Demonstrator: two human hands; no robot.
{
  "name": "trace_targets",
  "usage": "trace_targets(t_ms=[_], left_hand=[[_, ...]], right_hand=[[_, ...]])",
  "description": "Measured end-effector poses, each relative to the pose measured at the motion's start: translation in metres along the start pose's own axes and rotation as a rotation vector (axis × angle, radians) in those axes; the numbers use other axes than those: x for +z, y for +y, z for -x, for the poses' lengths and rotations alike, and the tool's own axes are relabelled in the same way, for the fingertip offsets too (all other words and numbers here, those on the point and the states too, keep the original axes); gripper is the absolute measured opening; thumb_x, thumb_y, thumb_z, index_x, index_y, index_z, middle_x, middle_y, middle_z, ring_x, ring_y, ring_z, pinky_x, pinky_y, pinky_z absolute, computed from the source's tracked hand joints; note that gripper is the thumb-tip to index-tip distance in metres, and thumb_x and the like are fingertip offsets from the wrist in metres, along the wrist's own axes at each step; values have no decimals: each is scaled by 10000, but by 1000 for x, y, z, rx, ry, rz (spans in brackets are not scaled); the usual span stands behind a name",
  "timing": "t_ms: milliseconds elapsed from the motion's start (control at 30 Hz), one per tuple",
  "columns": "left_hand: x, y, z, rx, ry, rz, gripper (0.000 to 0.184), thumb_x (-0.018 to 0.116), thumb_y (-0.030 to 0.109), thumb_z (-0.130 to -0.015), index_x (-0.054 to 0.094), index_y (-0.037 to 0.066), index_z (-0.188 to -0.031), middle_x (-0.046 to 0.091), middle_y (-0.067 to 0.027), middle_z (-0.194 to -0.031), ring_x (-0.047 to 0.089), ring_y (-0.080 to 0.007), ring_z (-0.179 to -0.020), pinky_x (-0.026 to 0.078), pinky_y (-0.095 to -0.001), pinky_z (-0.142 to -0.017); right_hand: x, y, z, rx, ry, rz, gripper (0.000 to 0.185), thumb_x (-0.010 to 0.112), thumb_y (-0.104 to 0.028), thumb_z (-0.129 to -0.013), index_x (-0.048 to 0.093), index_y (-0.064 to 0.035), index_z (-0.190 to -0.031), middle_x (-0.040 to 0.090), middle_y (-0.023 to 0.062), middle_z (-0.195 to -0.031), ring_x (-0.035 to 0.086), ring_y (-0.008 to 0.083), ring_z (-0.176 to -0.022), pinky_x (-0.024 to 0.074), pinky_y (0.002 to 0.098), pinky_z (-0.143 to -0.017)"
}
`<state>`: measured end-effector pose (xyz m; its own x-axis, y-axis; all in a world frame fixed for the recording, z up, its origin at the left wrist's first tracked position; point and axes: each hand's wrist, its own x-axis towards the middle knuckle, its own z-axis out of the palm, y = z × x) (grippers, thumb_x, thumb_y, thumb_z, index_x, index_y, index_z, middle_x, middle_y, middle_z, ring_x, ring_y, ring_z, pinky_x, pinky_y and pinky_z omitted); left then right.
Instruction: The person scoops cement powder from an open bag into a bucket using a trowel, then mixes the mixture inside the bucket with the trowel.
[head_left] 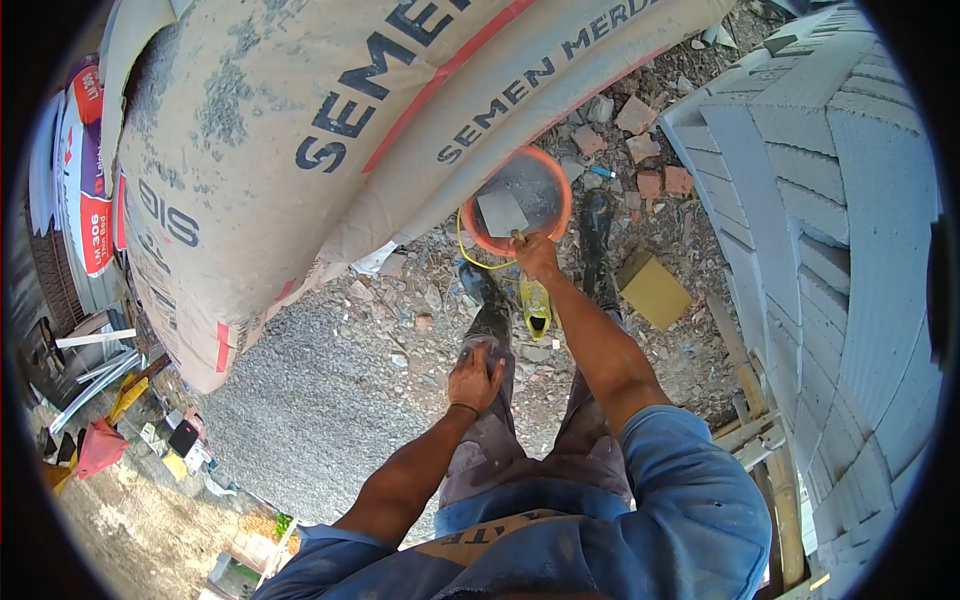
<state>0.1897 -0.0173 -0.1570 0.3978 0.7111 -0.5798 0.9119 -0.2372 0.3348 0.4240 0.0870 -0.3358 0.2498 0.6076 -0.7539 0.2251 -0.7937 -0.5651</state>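
My right hand (537,256) is closed around the handle of a trowel. The trowel's flat grey blade (503,215) lies inside the orange bucket (564,208), over grey material that looks like cement or mortar. A thin yellow bucket handle (461,238) hangs down on the bucket's left side. My left hand (475,378) rests on my left knee with its fingers apart and holds nothing. Between my boots lies a yellow object with a dark opening (536,305), just below the bucket.
Large cement bags (270,180) are stacked at the upper left. Pale blocks (790,200) stand stacked on the right. Broken bricks (637,115) and rubble cover the ground around a yellowish box (655,290). Grey sand (310,400) lies left of my legs.
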Motion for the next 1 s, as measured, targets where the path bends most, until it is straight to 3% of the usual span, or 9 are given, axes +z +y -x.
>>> trace_targets(t_ms=[67, 200, 267, 367, 467, 533, 700, 833, 1000], left_hand=[[3, -3, 2, -6, -15, 12, 513, 625, 419, -992, 496, 72, -1346, 717, -187, -1005, 707, -373, -866, 558, -474, -790], [-2, -3, 1, -16, -31, 14, 524, 613, 434, -995, 478, 76, -1354, 720, -217, -1057, 716, -383, -925, 560, -476, -825], [-6, 0, 0, -41, -70, 22, 520, 608, 433, -998, 475, 77, -1353, 722, -221, -1057, 716, -390, -929, 559, -484, -832], [-12, -3, -1, -77, -109, 23, 509, 596, 433, -1003, 473, 78, -1347, 726, -225, -1046, 715, -402, -924, 556, -498, -838], [-21, -3, -1, -106, -102, 39, 490, 576, 447, -1009, 495, 83, -1326, 719, -222, -1079, 712, -408, -925, 559, -498, -840], [-28, -8, -1, -134, -105, 68, 470, 566, 460, -1009, 524, 96, -1304, 711, -219, -1112, 710, -416, -919, 562, -501, -828], [-72, -11, 5, -141, 5, 196, 455, 584, 439, -997, 549, 86, -1281, 731, -195, -999, 717, -390, -912, 559, -510, -813], [-144, 1, 13, -210, -25, 298, 418, 598, 422, -985, 599, 94, -1244, 746, -176, -900, 724, -369, -907, 561, -507, -803], [-165, -21, 20, -282, 174, 427, 364, 622, 442, -969, 662, 120, -1134, 751, -143, -823, 731, -370, -860, 566, -517, -778]], right_hand=[[-4, -10, 2, 188, 10, -360, 475, 613, -294, -1011, 680, 68, -711, 647, 186, -585, 672, 284, -508, 531, 441, -496], [-15, -21, 3, 206, -153, -481, 439, 574, -272, -1058, 612, -2, -714, 599, 119, -599, 580, 218, -459, 465, 418, -409], [-10, -25, 2, 368, -113, -987, 390, 524, -306, -1084, 608, -12, -841, 597, 105, -668, 530, 194, -469, 439, 378, -400], [-24, -22, 6, 562, -378, -1172, 381, 480, -353, -1098, 578, -16, -949, 596, 83, -713, 525, 170, -497, 432, 337, -410], [-41, -31, 45, 571, -404, -1196, 382, 444, -374, -1107, 563, -34, -982, 599, 75, -715, 528, 159, -511, 436, 314, -427], [-72, -64, 107, 540, -258, -999, 351, 491, -356, -1095, 582, -44, -960, 601, 74, -704, 533, 161, -493, 431, 317, -417], [-183, -129, 276, 137, -218, -361, 319, 609, -306, -1040, 635, 5, -972, 605, 73, -661, 561, 162, -458, 431, 345, -404], [-289, -217, 387, -41, -233, -172, 313, 620, -303, -1036, 636, 6, -985, 603, 51, -665, 562, 133, -475, 427, 321, -410], [-379, -370, 461, -260, -49, -11, 267, 619, -266, -1027, 648, -5, -977, 586, 46, -649, 563, 122, -486, 420, 308, -410]])
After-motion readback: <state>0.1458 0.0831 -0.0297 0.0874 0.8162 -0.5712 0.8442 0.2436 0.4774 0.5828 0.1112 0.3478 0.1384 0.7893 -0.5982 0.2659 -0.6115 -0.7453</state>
